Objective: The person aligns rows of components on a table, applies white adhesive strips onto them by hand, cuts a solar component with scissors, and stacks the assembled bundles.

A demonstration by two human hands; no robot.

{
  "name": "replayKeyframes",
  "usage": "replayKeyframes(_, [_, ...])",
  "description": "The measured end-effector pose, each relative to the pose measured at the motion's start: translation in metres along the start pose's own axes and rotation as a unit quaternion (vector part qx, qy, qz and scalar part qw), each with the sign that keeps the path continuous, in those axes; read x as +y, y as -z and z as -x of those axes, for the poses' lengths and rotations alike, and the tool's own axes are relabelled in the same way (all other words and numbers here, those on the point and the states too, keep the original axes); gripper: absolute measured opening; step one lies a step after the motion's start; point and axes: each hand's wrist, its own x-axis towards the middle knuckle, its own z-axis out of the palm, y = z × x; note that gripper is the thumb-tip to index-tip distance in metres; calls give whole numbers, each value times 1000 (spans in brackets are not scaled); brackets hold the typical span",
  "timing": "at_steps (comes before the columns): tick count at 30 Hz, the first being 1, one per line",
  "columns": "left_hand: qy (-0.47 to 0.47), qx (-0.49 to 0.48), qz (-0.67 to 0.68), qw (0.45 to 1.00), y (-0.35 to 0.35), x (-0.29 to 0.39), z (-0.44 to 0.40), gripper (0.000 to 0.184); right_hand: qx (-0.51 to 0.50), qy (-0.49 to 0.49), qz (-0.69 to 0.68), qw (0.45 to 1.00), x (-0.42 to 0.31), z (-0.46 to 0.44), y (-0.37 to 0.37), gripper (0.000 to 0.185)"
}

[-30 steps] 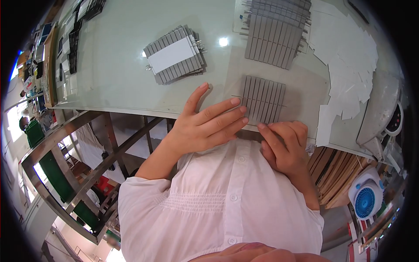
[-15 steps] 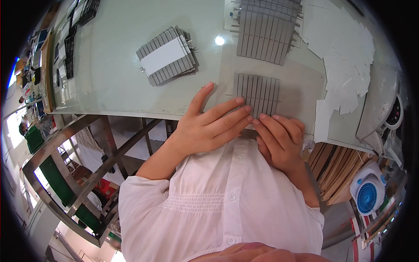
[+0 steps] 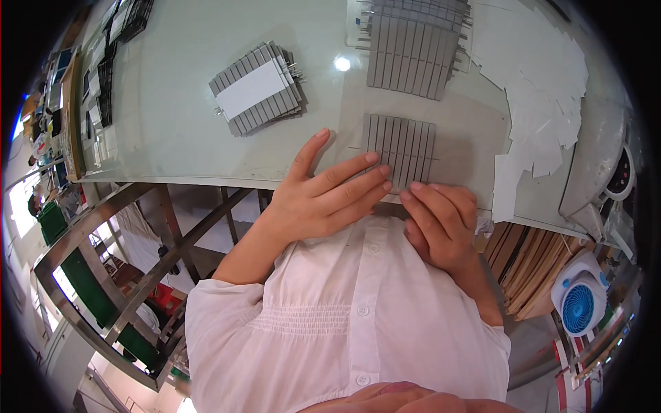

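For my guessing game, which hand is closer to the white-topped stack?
Left. The left hand is right of the stack, toward the body; the right hand is farther right.

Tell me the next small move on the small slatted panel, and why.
Probably ease the right hand forward until its fingertips rest on the small panel's near right corner, to steady it. The left hand's fingertips lie at its left side, while the right fingers seem only bunched by its near edge.

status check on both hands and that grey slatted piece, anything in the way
Left hand spread, fingertips over near left corner of slatted piece. Right hand curled by its near edge, grip unclear. Piece flat; larger stack beyond, clear of it.
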Motion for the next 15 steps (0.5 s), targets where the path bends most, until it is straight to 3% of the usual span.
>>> replayKeyframes(15, [-3,12,3,1000,-13,16,-8,28,3,-34,7,999,4,7,6,27])
